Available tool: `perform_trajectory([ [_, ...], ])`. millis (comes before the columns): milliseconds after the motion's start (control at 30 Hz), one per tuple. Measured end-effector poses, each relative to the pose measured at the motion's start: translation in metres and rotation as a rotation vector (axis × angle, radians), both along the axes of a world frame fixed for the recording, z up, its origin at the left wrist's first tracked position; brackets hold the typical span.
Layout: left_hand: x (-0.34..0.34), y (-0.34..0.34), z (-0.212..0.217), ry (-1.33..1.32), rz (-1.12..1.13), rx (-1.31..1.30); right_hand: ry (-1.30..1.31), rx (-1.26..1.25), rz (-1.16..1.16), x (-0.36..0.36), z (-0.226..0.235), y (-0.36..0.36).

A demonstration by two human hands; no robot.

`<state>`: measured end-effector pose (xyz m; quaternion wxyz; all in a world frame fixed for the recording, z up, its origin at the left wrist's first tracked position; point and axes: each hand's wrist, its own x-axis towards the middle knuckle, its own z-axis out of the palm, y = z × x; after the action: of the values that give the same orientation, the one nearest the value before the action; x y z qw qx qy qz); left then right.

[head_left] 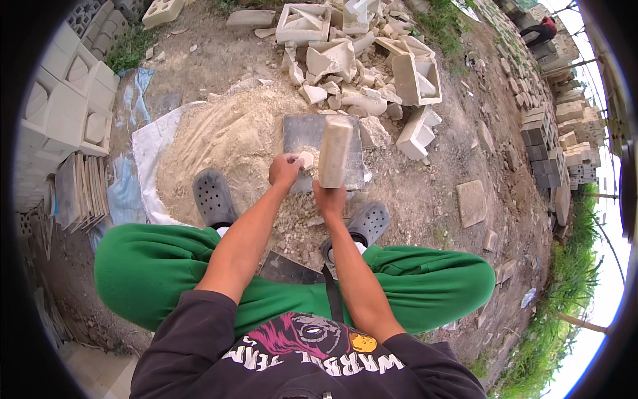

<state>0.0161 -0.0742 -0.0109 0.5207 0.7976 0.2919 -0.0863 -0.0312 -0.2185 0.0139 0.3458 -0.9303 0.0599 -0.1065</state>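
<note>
My left hand (286, 170) is closed in a pinch on a small pale stone chunk (306, 159), held over the near left part of a dark flat slab (300, 130). My right hand (330, 199) is closed at the near end of a long, pale, dusty block (335, 153), which is raised over the slab's right part. Whether the block has a handle is hidden by that hand. Pale crumbs lie on the slab around the chunk. Left of the slab spreads a heap of pale crushed powder (219, 139) on a white sheet (151, 143).
Broken pale moulded blocks (332, 60) are piled beyond the slab. Stacked pale blocks (70, 86) and thin boards (83, 189) stand at left. Grey blocks (541, 143) line the right side. My feet in grey clogs (214, 196) flank the work spot. Another person (543, 30) is far right.
</note>
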Motion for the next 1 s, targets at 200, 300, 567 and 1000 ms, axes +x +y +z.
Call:
perform_trajectory([
  [200,-0.003,0.005,-0.002,0.047,0.008,0.007,0.675,0.483,-0.160,-0.006,0.017,-0.013],
  [300,-0.004,0.006,-0.008,0.037,0.000,0.022,0.351,0.425,-0.109,0.014,0.028,-0.014],
  [567,0.002,0.000,-0.001,0.036,-0.032,0.013,0.456,0.384,-0.066,0.002,-0.012,-0.024],
  [1000,0.003,-0.001,0.001,0.042,-0.025,0.012,0.577,0.234,-0.047,0.000,-0.034,-0.027],
])
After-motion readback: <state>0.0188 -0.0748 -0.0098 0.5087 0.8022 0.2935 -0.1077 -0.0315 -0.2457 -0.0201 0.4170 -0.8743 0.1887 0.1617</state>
